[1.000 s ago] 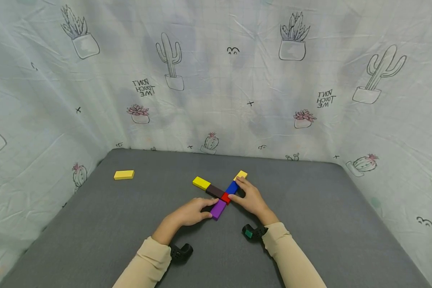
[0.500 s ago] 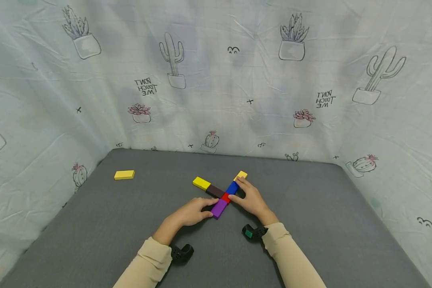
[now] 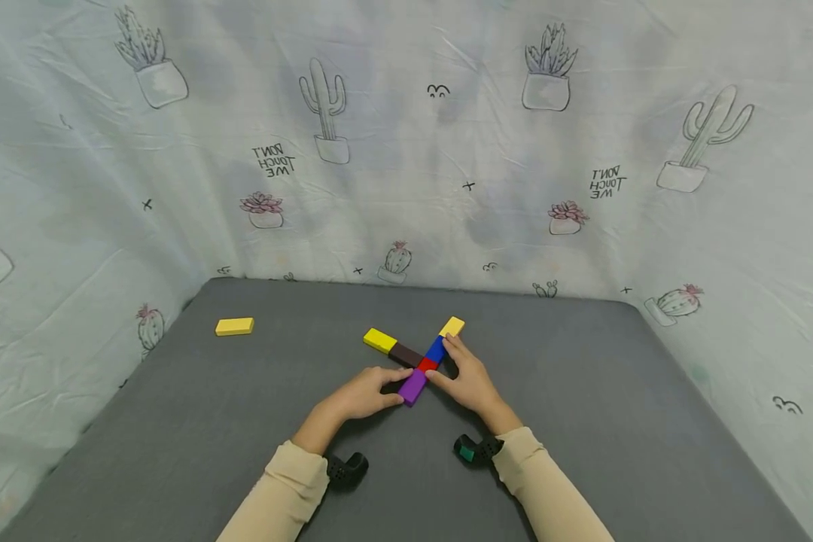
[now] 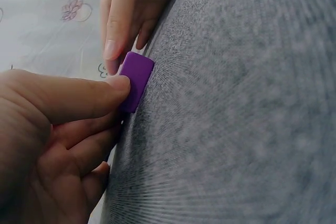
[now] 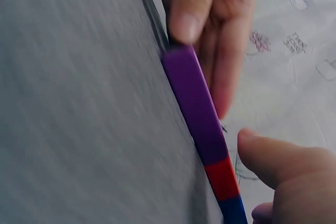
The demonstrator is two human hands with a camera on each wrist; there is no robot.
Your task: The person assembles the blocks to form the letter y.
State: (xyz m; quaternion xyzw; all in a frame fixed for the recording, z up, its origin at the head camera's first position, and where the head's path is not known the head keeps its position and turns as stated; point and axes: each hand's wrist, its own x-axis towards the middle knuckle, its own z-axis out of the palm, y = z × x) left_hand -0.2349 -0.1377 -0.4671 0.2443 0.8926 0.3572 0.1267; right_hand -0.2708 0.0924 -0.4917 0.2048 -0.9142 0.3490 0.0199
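My left hand (image 3: pixel 362 393) holds the purple block (image 3: pixel 413 388) with thumb and index finger at its left side and near end. Beyond it, the red block (image 3: pixel 427 366), blue block (image 3: pixel 436 350) and pale yellow block (image 3: pixel 452 326) continue the slanting row. A dark brown block (image 3: pixel 405 354) and a bright yellow block (image 3: pixel 379 340) branch off to the far left. My right hand (image 3: pixel 472 380) lies along the row's right side, index finger by the blue block, thumb near the red one. In the right wrist view, its thumb (image 5: pixel 262 153) stands slightly off the blocks.
Another yellow block (image 3: pixel 234 327) lies alone toward the far left of the grey tabletop (image 3: pixel 583 406). A pale curtain (image 3: pixel 406 150) printed with cacti hangs around the back and sides. Each wrist wears a black camera.
The purple block has shifted slightly right into line with the red one. My right thumb has drawn back a little from the red block. The head view has tilted slightly.
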